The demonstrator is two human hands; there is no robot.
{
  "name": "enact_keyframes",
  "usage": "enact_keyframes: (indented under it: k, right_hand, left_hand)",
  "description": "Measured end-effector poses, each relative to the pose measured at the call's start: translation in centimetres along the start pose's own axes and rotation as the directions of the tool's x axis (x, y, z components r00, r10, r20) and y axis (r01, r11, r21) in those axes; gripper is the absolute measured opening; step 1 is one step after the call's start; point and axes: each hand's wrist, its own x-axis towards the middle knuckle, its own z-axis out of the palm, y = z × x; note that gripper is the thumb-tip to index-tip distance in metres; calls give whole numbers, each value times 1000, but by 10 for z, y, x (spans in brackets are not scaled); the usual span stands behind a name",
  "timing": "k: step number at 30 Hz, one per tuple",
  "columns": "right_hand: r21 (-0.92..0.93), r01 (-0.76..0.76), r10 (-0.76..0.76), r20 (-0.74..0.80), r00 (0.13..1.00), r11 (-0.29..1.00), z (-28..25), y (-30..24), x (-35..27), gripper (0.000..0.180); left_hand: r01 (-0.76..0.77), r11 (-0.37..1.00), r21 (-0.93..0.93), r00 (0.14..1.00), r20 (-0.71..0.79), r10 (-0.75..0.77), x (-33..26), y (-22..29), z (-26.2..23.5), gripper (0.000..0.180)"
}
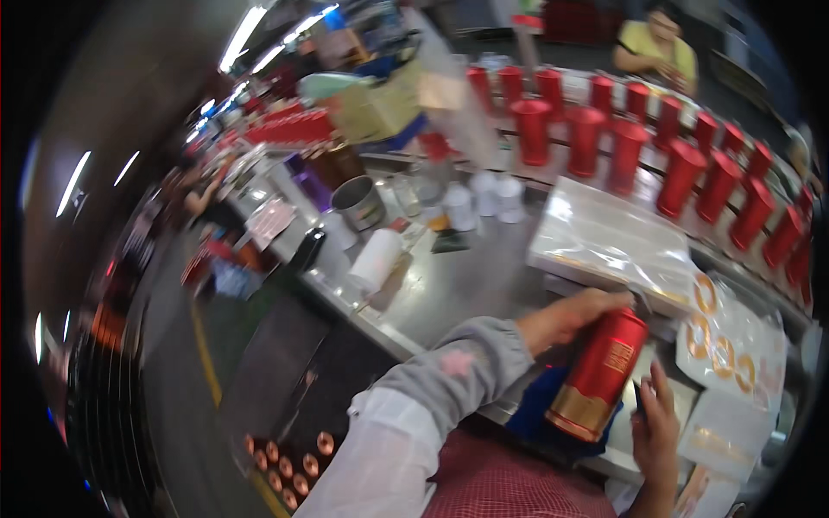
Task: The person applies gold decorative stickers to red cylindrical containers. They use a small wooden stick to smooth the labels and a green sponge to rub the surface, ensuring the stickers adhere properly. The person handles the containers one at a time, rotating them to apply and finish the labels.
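Note:
My left hand is closed around the top end of a shiny red bottle, which is tilted in front of me. The bottle has a gold patch of printing and a gold band near its lower end; my fingers hide part of its top. Just right of the bottle is my right hand, its index finger pointing up. A small dark, thin object shows between its thumb and fingers, too blurred to name. Beneath the bottle lies a dark blue cloth at the table's near edge.
Red bottles stand in rows along the line at the far right. A plastic-wrapped white stack lies before them, near sheets with gold rings. A white roll and metal can stand left. A person sits across.

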Motion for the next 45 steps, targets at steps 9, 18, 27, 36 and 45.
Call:
enact_keyframes:
  k: [9,18,27,36,45]
  right_hand:
    - [-70,233,-240,-100,966,970,67,12,-11,100]
    - [15,556,-544,-186,818,831,56,6,10,84]
    - [100,680,-685,173,707,727,99,-75,40,78]
    - [-165,674,-568,419,708,720,183,-104,105,61]
    - [-315,668,-439,556,705,674,256,-80,151,51]
  left_hand:
    - [-107,968,228,974,-170,148,-36,7,-22,32]
    - [-343,515,785,815,-23,578,-187,82,29,32]
    - [-52,395,917,479,-324,816,-357,12,46,29]
    - [561,325,761,-22,-379,925,-458,-169,-8,25]
    - [740,559,374,-240,-630,739,-540,-349,-94,15]
